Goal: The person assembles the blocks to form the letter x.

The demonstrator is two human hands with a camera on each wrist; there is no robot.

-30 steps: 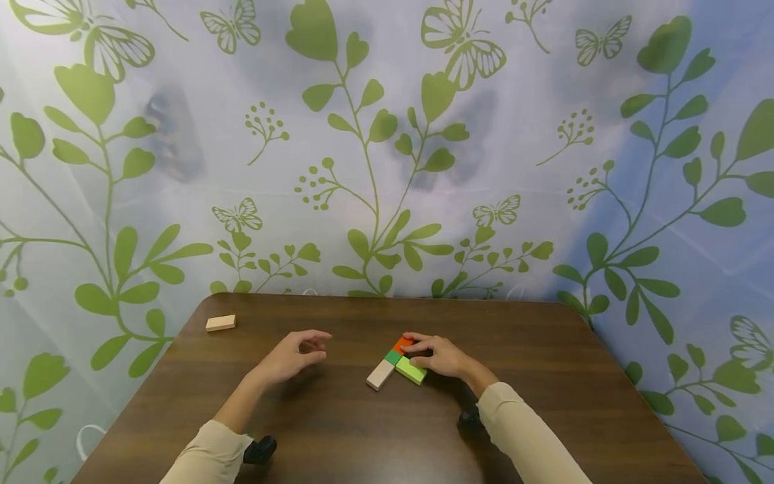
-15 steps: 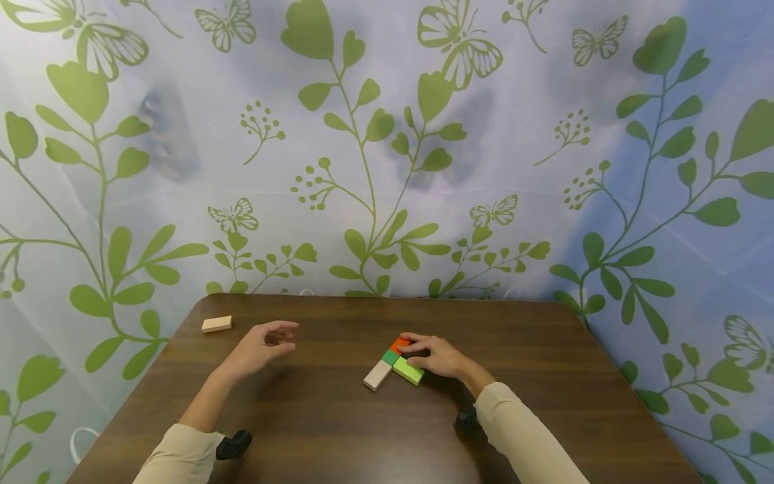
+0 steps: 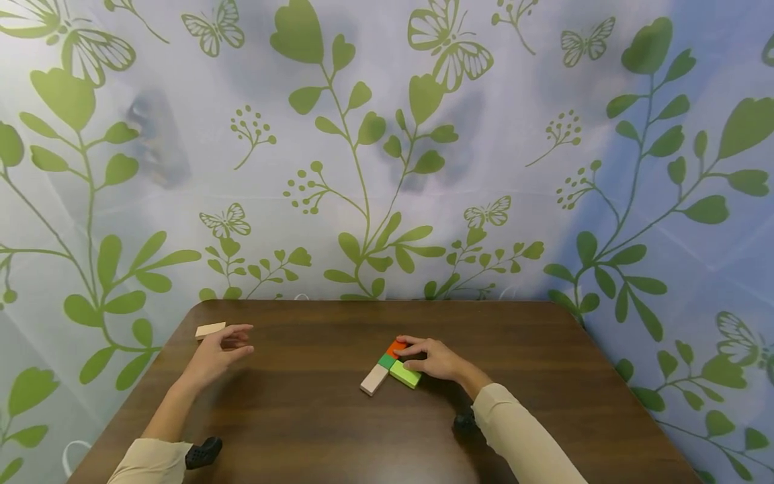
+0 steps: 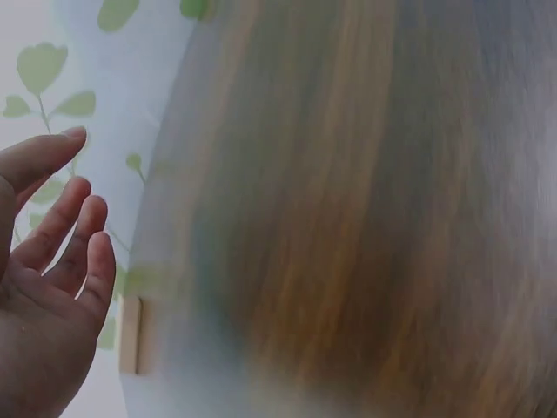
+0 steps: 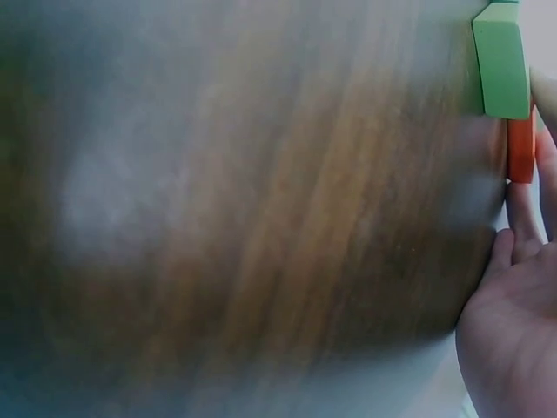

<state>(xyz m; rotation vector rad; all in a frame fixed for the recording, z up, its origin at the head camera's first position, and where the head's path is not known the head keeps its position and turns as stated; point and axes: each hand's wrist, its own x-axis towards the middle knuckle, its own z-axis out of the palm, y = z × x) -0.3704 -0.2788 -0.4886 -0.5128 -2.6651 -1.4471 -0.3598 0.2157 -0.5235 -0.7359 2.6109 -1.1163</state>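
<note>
My left hand [image 3: 211, 356] hovers over the left of the table, holding nothing, its fingers loosely bent. Just behind its knuckles lies a pale wooden block [image 3: 209, 329], partly covered by the hand; in the left wrist view this block appears on edge beside the little finger. My right hand [image 3: 438, 359] rests at a small group of blocks, its fingertips on an orange block [image 3: 395, 347] and its thumb at a lime green block [image 3: 406, 375]. A darker green block [image 3: 387, 361] sits between the orange one and a pale pinkish block [image 3: 374, 380], the three in a slanting row.
The brown wooden table [image 3: 326, 430] has rounded far corners. Behind it hangs a pale curtain [image 3: 387, 134] printed with green leaves and butterflies. A black wrist strap piece [image 3: 203, 453] shows below the left sleeve, another [image 3: 464, 423] below the right.
My left hand has swept left, away from the block group to the lone pale block. The right hand and the grouped blocks have stayed in place; the head view has shifted slightly.
</note>
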